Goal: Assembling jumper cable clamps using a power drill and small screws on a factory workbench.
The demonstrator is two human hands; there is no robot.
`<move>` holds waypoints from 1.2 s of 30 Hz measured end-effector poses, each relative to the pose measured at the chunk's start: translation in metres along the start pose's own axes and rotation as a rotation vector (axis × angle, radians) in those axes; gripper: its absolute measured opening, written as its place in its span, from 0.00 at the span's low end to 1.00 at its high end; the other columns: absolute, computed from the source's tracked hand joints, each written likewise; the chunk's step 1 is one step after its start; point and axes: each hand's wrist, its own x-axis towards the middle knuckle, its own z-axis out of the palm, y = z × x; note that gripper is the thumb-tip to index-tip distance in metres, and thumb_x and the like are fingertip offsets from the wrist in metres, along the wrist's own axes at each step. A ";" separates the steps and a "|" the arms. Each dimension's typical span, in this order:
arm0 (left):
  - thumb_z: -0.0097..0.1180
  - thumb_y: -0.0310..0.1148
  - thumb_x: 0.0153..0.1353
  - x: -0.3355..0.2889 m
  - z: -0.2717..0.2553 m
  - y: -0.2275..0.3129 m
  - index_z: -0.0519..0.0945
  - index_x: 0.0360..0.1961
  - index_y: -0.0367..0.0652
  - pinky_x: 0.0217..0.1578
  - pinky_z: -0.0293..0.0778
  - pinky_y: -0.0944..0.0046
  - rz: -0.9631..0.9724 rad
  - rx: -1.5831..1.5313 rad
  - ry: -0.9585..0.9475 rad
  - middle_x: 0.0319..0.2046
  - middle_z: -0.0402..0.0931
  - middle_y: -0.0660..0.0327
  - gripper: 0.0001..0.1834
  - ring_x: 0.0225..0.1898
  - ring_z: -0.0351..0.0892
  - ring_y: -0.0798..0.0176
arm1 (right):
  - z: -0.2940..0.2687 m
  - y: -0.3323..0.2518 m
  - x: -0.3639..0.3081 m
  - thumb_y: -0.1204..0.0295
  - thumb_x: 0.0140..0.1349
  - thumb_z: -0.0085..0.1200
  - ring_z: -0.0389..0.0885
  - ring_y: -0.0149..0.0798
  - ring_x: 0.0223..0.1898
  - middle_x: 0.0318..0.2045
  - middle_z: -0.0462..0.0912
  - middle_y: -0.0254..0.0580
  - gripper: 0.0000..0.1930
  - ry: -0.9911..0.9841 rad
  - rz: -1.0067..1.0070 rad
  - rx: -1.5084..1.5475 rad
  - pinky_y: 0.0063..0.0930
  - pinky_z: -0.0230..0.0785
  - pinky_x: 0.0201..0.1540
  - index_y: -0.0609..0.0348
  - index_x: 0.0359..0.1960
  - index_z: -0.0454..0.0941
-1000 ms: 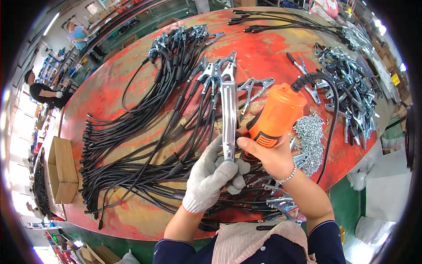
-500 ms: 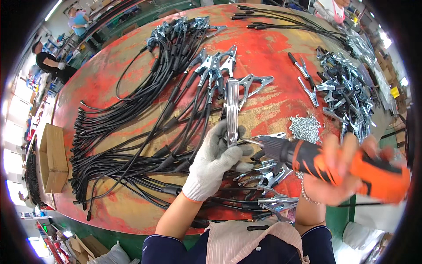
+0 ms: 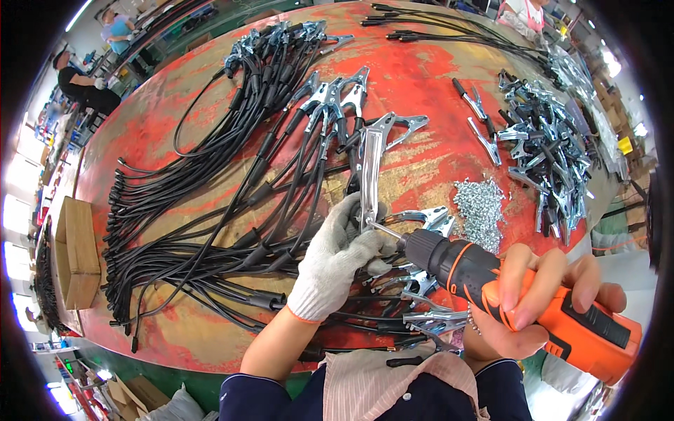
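Clamp (image 3: 370, 165), a metal alligator type w/ a black cable on its tail, stands on edge near the middle of the red table (image 3: 182, 133), gripped low down by the gloved left hand (image 3: 337, 256), fingers clenched round its handle end. Right hand (image 3: 523, 302), just right of the clamp, is wrapped tight on an orange-and-black cordless driver (image 3: 505, 288); bit tip sits at the clamp's lower handle, apparently on a screw, tho the head is too small to tell. Progress, as a judgement: approx. midway. Left of the clamp lie many wired clamps (image 3: 330, 98) w/ cables, likely done. Right of it, a loose screw pile (image 3: 481, 210) and a heap of bare clamps (image 3: 547, 154) remain.
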 end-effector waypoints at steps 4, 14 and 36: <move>0.47 0.19 0.60 0.003 -0.003 -0.007 0.52 0.63 0.30 0.32 0.77 0.72 0.062 0.041 0.003 0.44 0.70 0.54 0.31 0.38 0.78 0.66 | 0.010 0.003 -0.005 0.73 0.53 0.62 0.67 0.25 0.30 0.43 0.64 0.30 0.34 0.057 -0.005 -0.059 0.25 0.64 0.35 0.36 0.59 0.58; 0.45 0.18 0.59 0.010 0.009 -0.004 0.54 0.62 0.34 0.31 0.77 0.73 0.211 0.066 0.166 0.40 0.72 0.56 0.29 0.38 0.78 0.67 | 0.026 0.024 -0.018 0.79 0.52 0.55 0.64 0.25 0.28 0.42 0.60 0.30 0.38 -0.006 -0.078 -0.202 0.24 0.63 0.32 0.34 0.62 0.51; 0.57 0.34 0.54 -0.004 -0.001 0.037 0.72 0.53 0.35 0.29 0.75 0.60 0.993 1.115 0.279 0.30 0.80 0.54 0.25 0.24 0.80 0.55 | -0.003 0.049 -0.018 0.80 0.49 0.66 0.79 0.27 0.36 0.34 0.80 0.33 0.26 -0.137 0.787 -0.193 0.24 0.75 0.38 0.60 0.49 0.68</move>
